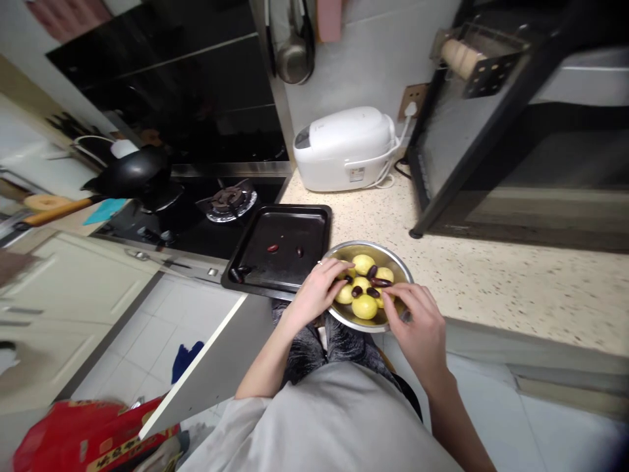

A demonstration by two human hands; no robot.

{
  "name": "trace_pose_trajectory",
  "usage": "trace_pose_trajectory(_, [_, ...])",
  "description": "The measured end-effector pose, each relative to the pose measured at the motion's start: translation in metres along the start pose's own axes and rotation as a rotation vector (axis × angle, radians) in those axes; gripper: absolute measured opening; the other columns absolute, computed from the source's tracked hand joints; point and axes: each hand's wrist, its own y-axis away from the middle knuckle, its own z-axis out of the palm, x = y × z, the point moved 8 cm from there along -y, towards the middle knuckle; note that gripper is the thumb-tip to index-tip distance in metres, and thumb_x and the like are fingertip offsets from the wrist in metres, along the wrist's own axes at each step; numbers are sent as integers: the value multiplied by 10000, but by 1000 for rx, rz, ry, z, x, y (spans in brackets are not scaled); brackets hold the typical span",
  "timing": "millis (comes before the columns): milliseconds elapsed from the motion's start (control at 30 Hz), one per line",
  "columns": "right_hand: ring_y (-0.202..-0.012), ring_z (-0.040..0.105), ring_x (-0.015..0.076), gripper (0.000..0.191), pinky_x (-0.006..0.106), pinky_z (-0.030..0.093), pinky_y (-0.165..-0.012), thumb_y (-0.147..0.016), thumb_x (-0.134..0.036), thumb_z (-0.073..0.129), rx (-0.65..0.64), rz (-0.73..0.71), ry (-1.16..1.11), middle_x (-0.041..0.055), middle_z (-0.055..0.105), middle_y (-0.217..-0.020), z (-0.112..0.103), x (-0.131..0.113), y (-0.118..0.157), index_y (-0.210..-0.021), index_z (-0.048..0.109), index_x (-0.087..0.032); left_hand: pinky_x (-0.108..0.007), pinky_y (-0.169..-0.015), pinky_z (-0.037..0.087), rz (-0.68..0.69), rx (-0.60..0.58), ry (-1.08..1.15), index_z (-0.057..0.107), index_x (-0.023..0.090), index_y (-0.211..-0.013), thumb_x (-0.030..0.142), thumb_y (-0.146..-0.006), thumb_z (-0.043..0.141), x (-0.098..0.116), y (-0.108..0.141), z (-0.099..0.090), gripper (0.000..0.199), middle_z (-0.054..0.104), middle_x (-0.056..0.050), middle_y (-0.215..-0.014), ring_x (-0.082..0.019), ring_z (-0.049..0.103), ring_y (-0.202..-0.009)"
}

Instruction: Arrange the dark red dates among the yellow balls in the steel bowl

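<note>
A round metal bowl (405, 267) on the counter's front edge holds several smooth yellow balls (364, 307), like dough or whole fruit. On and between them lie several dark red oval fruits (372, 293), like dates or long grapes. My left hand (318, 288) reaches over the bowl's left rim, its thumb and fingers curled about a yellow ball and a dark fruit there; what it grips is partly hidden. From the right, my right hand (417, 318) pinches thumb and forefinger together at the end of a long dark fruit (380, 282).
Left of the bowl, a black baking tray (289, 219) holds a few dark fruits (272, 248). Behind stands a white rice cooker (344, 151), and a black oven (531, 177) is at right. A gas burner (230, 200) and a black wok (140, 174) are at left. A cabinet door (216, 367) hangs open below.
</note>
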Motion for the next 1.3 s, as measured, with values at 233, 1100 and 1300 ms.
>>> trace_pose_trajectory(233, [-893,668,242,34,408,534,-856,-980,-208,659,2,-79,-13,61,712,-943,5,-5,-3,-1002,680,-224,-435,-1129,464,-319,232,-306,607,231,-1341,234,-1031,536,-53,49,-81,318,651,-109,-1315,-274,596,-1269])
trace_pose_trajectory(1100, [-908,685,243,61,409,551,-849,-979,-189,644,-27,-53,-49,60,714,-958,13,-12,-8,-988,686,-233,-423,-930,492,-804,214,-713,692,200,-943,102,-843,667,-152,114,-146,143,648,-114,-1075,-319,565,-1090])
trace_pose_trajectory(1300, [-924,687,239,79,405,559,-852,-982,-169,627,-14,-41,-36,63,708,-961,11,-9,-6,-983,683,-225,-402,-942,454,-749,279,-635,645,200,-851,120,-850,692,-152,112,-148,93,713,-75,-928,-268,614,-938])
